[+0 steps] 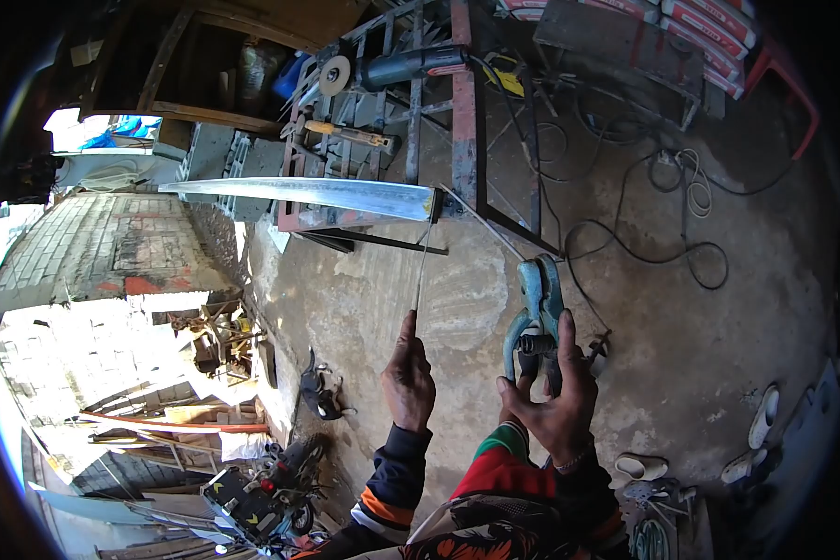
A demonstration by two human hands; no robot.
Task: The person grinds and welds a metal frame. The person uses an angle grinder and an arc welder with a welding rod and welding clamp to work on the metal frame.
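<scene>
My right hand point(562, 406) grips a blue welding electrode holder point(539, 294) with a dark coil spring between its handles. From its jaws a thin electrode point(483, 222) slants up and left toward the end of a long silvery metal bar point(345, 196). My left hand point(408, 385) is closed on a thin rod point(421, 273), index finger stretched along it; the rod's far end reaches up to the same bar end. The bar lies across a rusty metal frame stand point(464, 121).
On the stand are an angle grinder point(411, 67) and a wooden-handled hammer point(350, 134). Black cables point(625, 233) loop over the concrete floor to the right. A dog point(319, 390) lies at left, near a parked motorcycle point(285, 485). Pale shoes point(641, 466) sit at lower right.
</scene>
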